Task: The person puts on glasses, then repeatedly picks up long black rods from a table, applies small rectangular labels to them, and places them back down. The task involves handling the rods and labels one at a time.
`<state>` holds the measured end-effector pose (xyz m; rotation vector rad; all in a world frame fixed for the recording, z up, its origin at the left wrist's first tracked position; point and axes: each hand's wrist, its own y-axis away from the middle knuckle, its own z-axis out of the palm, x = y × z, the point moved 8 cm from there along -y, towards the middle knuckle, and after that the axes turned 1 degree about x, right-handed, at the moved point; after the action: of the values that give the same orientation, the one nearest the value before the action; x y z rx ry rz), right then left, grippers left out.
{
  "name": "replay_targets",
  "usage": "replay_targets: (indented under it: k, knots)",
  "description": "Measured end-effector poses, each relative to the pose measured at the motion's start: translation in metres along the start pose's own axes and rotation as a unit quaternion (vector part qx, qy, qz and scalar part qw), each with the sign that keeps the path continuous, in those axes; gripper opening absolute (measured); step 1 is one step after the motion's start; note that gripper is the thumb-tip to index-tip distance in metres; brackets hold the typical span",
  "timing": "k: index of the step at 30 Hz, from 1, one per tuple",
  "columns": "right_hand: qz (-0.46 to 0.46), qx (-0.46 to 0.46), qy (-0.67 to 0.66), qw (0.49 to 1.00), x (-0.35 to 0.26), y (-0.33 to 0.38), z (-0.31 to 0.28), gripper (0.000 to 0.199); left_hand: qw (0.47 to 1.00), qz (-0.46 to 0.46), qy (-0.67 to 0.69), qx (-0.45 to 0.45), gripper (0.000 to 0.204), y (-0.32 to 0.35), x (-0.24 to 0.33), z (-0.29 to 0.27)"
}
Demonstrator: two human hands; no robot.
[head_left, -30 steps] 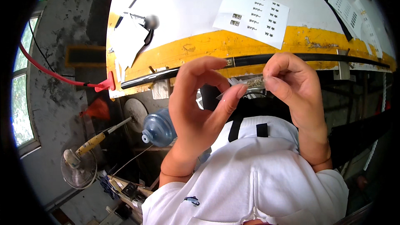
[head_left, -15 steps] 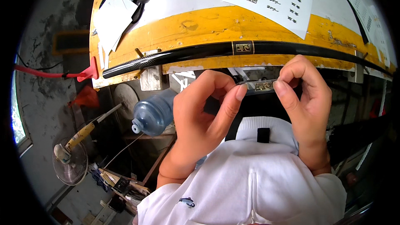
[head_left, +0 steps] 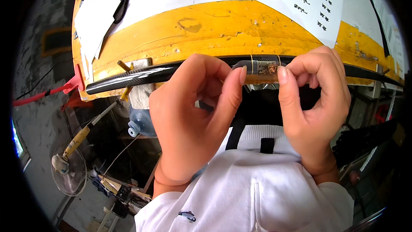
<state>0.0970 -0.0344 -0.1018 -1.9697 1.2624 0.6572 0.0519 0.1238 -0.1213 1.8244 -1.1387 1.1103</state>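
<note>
the desk point(head_left: 206, 25), white on top with a worn yellow front edge, fills the upper part of the view and carries a printed sheet point(head_left: 300, 0) at upper right and loose papers point(head_left: 92, 21) at upper left. a long black rod point(head_left: 128, 77) with a glossy woven finish lies along that yellow edge, running from the left past both hands and on toward the right rim. the left hand point(head_left: 193, 116) is curled, its thumb and forefinger pinching the rod just left of a small patterned label point(head_left: 267, 68) wrapped on it. the right hand point(head_left: 315, 99) is curled too, thumb tip pressed at the label's right end. two thin yellowish bands point(head_left: 251, 59) ring the rod beside the label.

what could go wrong, as i judge it: the label may go on crooked or crease if one thumb presses before the other, and a thin band could snap or slide off the slick rod. the rod looks barely supported, so a loosened pinch might let it roll off the edge toward the fan point(head_left: 68, 172) and clutter below.
</note>
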Motion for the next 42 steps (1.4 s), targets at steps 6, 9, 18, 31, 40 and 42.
replay_targets:
  k: [6,9,18,31,40,42]
  knots:
    - [-0.03,-0.011,0.03,0.999,0.0007,-0.0012,0.002,0.016,0.998,0.021,-0.058,0.013,0.014,-0.0008,0.0036,0.0016]
    - [-0.04,-0.013,0.04,0.998,0.0015,-0.0009,0.003,0.017,0.998,0.023,-0.063,0.012,0.014,-0.0014,0.0038,0.0028]
    - [-0.036,-0.019,0.045,0.998,0.0024,-0.0016,0.0035,0.017,0.997,0.025,-0.069,0.009,0.014,-0.0015,0.0036,0.0028]
    - [-0.033,-0.019,0.05,0.998,0.0041,-0.0009,0.0031,0.018,0.996,0.034,-0.08,0.007,0.015,-0.0008,0.0034,0.0033]
    - [-0.035,-0.018,0.055,0.998,0.0031,-0.0002,0.0032,0.019,0.995,0.044,-0.085,0.006,0.014,-0.0005,0.0028,0.0023]
    - [-0.035,-0.019,0.051,0.998,0.0036,-0.0005,0.0034,0.019,0.996,0.041,-0.083,0.006,0.015,-0.0004,0.0023,0.0018]
